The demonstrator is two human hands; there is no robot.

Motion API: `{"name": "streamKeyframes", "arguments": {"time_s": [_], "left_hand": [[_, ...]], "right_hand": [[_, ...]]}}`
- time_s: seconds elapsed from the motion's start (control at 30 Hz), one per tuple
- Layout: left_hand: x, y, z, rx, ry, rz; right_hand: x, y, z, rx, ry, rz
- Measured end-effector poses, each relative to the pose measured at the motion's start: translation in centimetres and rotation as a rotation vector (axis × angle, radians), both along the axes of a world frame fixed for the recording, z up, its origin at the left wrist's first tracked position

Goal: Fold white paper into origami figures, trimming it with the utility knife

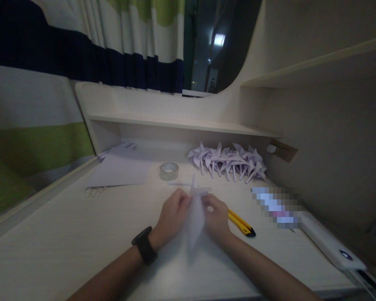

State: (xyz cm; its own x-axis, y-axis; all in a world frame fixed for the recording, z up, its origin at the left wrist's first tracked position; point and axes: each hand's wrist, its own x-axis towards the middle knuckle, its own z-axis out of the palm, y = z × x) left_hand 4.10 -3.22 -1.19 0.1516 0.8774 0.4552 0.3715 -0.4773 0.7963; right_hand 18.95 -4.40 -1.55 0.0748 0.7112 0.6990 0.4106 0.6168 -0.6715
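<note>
Between my hands, above the desk, is a folded white paper pinwheel (195, 217) with pointed blades. My left hand (172, 215), below a black wristwatch (144, 246), pinches its left side. From the right, my right hand (217, 217) has its thumb and fingers closed on the paper. Some fingertips are hidden behind the blades. Just behind them lies a thin white paper stick (178, 183). A yellow utility knife (240, 223) rests beside my right hand. A roll of clear tape (168, 171) sits farther back.
Several finished paper pinwheels (228, 161) are heaped under the shelf (175, 121). White paper sheets (120, 169) lie at the back left, with small pale bits (95, 191) in front. At right are a blurred-out item (274, 207), a white device (329, 242) and a wall socket (283, 150).
</note>
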Motion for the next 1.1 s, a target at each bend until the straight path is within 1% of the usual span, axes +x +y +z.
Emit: {"name": "streamKeyframes", "arguments": {"time_s": [0.2,0.43,0.6,0.77,0.83,1.1], "left_hand": [[0.0,-0.3,0.1,0.017,0.003,0.013],[0.0,-0.3,-0.2,0.030,0.041,0.017],[0.0,-0.4,-0.1,0.056,0.061,-0.014],[0.1,-0.3,0.1,0.034,0.075,0.041],[0.1,-0.3,0.1,0.031,0.084,0.050],[0.2,-0.5,0.1,0.031,0.080,-0.007]], "right_hand": [[0.0,-0.2,1.0,-0.027,0.029,0.036],[0.1,0.1,0.8,-0.085,0.067,0.095],[0.2,0.1,1.0,-0.075,0.054,0.146],[0.0,0.0,1.0,-0.066,0.042,0.086],[0.0,-0.1,1.0,-0.070,0.049,0.086],[-0.2,-0.3,1.5,-0.064,0.091,0.062]]}}
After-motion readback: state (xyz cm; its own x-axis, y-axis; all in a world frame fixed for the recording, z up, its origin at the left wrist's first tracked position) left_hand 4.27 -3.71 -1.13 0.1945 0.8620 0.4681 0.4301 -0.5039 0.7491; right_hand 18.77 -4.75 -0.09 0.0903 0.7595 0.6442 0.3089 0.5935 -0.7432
